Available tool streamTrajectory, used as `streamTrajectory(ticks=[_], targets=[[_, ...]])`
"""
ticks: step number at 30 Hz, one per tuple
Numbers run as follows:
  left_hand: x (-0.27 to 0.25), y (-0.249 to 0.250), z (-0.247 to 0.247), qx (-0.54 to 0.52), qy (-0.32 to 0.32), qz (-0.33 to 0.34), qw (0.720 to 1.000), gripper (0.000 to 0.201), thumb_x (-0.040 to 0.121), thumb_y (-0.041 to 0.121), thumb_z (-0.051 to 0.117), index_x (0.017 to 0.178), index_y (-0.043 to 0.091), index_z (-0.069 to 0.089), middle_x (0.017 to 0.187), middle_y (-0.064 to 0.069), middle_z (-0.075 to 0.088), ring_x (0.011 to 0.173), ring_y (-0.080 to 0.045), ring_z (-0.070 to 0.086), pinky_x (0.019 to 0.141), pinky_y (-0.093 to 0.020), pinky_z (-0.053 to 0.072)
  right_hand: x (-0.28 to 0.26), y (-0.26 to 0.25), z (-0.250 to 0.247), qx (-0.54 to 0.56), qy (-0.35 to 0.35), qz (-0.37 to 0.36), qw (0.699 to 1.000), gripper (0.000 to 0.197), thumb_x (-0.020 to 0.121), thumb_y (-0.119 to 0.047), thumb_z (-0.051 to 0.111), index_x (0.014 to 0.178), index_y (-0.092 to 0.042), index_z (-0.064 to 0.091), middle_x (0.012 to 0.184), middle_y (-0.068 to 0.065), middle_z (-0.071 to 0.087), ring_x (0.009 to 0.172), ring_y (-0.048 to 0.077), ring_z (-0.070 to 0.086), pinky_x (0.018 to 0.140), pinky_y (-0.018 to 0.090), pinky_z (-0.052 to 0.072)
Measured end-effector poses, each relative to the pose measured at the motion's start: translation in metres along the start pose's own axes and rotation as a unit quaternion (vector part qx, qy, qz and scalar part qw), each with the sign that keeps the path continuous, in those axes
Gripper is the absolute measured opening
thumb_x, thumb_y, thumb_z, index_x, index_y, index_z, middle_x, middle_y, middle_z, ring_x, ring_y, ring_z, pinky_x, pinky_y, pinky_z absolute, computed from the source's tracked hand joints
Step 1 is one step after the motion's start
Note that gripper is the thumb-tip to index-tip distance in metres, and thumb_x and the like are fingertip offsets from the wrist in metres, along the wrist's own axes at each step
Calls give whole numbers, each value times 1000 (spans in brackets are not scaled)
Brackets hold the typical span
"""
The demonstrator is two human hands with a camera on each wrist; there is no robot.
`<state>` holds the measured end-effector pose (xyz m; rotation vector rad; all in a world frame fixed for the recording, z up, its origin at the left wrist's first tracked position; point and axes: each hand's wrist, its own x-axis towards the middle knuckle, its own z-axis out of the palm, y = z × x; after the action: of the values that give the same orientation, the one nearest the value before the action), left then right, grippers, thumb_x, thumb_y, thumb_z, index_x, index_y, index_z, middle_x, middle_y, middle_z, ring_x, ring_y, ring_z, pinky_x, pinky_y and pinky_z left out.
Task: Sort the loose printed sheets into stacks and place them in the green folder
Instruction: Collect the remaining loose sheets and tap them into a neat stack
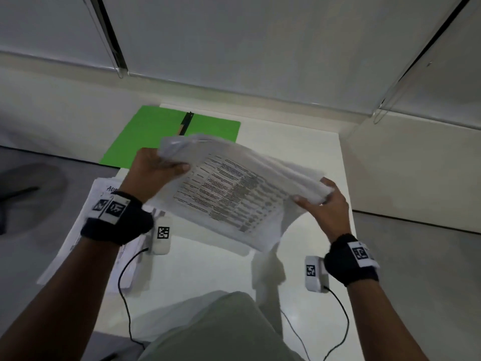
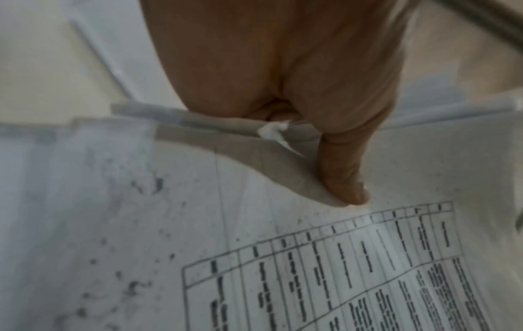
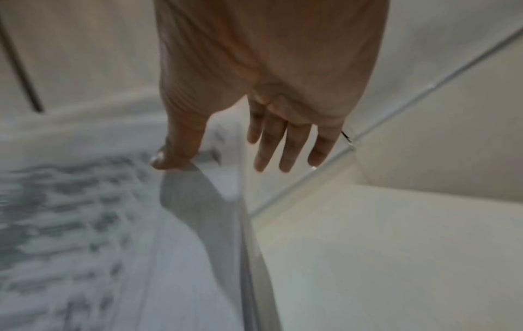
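Thick bundle of white printed sheets with a table on top [image 1: 229, 194] held in the air above the white tabletop [image 1: 307, 142]. Left hand [image 1: 153, 170] grips its far-left corner, thumb on top. Right hand [image 1: 329, 204] clasps the right edge, thumb above, fingers nearly straight beneath. Flat green folder [image 1: 145, 136] lies far left; second paper stack [image 1: 86, 243] near left.

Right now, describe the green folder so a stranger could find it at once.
Start at the white table in the corner below the window blinds. On its far left edge lies the green folder, flat, beyond the sheets held up in both hands. It is the only bright green thing, and a dark pencil lies on it.
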<state>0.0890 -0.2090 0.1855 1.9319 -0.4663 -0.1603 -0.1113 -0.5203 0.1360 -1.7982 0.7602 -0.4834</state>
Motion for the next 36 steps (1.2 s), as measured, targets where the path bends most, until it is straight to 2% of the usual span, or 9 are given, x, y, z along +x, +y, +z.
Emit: streamTrajectory(ticks=[3,9,15,20,22,25,28,31,36], targets=[[-11,-9,6,-171,10,-43,984,22,77,0,72,77,22,75,80,5,76,76,-13,71,75,-33,56,-6,19,-10,150,-57,29,987,87,52,-40,91,128,-15,55,123,0,67,112,15,64,88,24,51],[-14,-7,31,-282,-13,-5,959,45,76,-14,64,92,26,75,96,5,76,92,-13,70,77,-27,56,-15,-1,-10,200,-16,-37,979,39,74,4,76,111,-3,68,101,-1,75,94,9,70,76,17,54],[-35,-55,59,-184,30,-148,971,30,67,10,81,87,22,63,73,18,73,76,-2,67,68,-22,50,-33,55,18,103,-36,4,994,26,76,2,77,92,-17,71,82,-9,76,82,4,71,79,30,54],[-68,-121,96,17,-46,-230,972,43,71,23,82,105,2,67,95,-13,69,95,-31,67,73,-30,46,-49,117,35,-2,-103,48,994,35,73,0,81,105,-4,67,101,12,72,87,12,68,74,15,51],[-70,-123,100,-2,-20,-238,971,38,72,21,82,104,6,67,95,-11,68,95,-30,67,74,-30,48,-43,118,36,-23,-92,48,994,43,71,-4,83,109,-8,63,103,1,69,92,18,66,74,4,46],[-62,-113,100,-79,4,-220,972,39,60,37,82,93,23,68,93,0,72,90,-22,68,77,-30,52,-32,99,34,0,-82,50,995,56,71,-8,80,121,-10,55,106,-13,58,91,-8,60,72,-5,40],[-52,-104,99,-130,18,-184,974,37,60,49,80,92,34,70,95,5,75,92,-16,70,80,-31,53,-21,84,31,24,-69,44,996,43,74,-1,80,112,-14,65,104,-8,71,93,-3,67,80,15,51],[-40,-100,103,-119,27,-194,973,27,65,36,82,88,29,70,92,2,74,90,-21,68,81,-35,54,-8,76,26,5,-71,23,997,33,78,-3,75,103,-25,70,99,-5,74,94,10,69,82,31,52],[-29,-115,110,-15,32,-249,968,31,74,21,81,94,2,69,93,-18,70,89,-33,68,76,-41,54,11,57,19,-58,-67,20,996,32,73,-4,79,98,-23,71,93,-3,72,79,-5,65,70,22,49]])
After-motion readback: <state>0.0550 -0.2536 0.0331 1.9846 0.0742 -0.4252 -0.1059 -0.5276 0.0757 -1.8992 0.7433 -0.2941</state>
